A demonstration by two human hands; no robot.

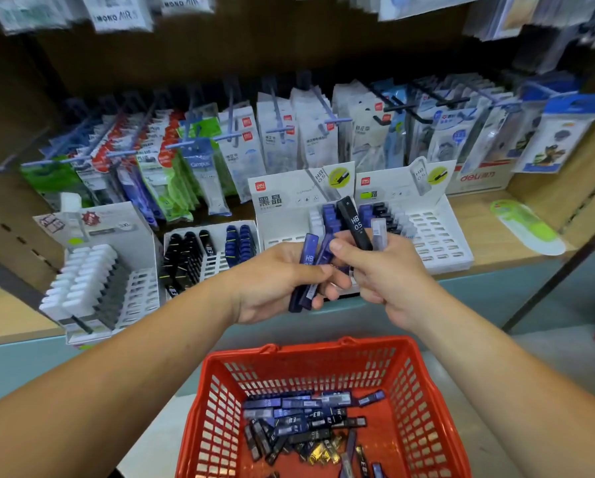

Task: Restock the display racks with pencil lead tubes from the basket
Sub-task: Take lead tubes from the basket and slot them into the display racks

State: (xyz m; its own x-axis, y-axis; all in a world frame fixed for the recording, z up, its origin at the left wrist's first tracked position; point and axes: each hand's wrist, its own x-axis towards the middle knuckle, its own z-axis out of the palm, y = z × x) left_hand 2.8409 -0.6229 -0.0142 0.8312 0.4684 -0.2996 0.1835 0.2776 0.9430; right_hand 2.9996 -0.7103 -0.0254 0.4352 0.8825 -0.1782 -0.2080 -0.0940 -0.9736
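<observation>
My left hand (271, 281) grips a bunch of blue lead tubes (306, 270) in front of the shelf. My right hand (382, 277) holds a black tube marked HB 0.5 (354, 224) and a clear tube (378, 232), and its thumb touches the blue bunch. Below them stands the red basket (206, 408) with several blue and black lead tubes (306, 419) lying loose on its bottom. Behind my hands are white display racks: one (282, 215) with blue tubes in it, and one to its right (441, 232) with black and clear tubes and open slots.
Two more racks stand to the left: a white one (144, 291) with white and grey tubes, and another (216, 260) with black and blue tubes. Packaged stationery (278, 139) hangs on hooks behind. A green correction tape pack (527, 225) lies on the shelf at right.
</observation>
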